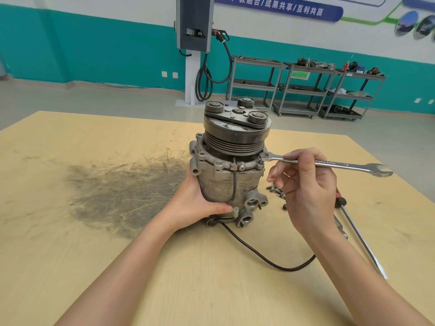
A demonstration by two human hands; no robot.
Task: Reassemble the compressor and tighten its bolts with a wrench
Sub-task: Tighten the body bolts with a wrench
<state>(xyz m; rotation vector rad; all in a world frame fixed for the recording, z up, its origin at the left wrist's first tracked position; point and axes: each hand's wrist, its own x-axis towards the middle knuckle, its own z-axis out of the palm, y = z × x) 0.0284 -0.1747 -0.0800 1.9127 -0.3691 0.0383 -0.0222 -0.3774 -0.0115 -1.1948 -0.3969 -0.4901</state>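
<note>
A grey metal compressor [231,175] stands upright on the wooden table [94,231], its black grooved pulley on top. My left hand [195,201] grips the lower left of its body, thumb across the front. My right hand [308,184] pinches the shaft of a silver combination wrench [341,164]. The wrench lies nearly level, its ring end on a bolt [260,158] at the right rim of the housing flange and its open jaw pointing right. A black cable [270,262] runs from the compressor's base across the table.
Several loose bolts [276,191] lie on the table right of the compressor, partly behind my right hand. A red-handled screwdriver [357,236] and another metal tool lie further right. A dark grease stain [122,191] covers the table's left middle. Metal carts [306,88] stand by the far wall.
</note>
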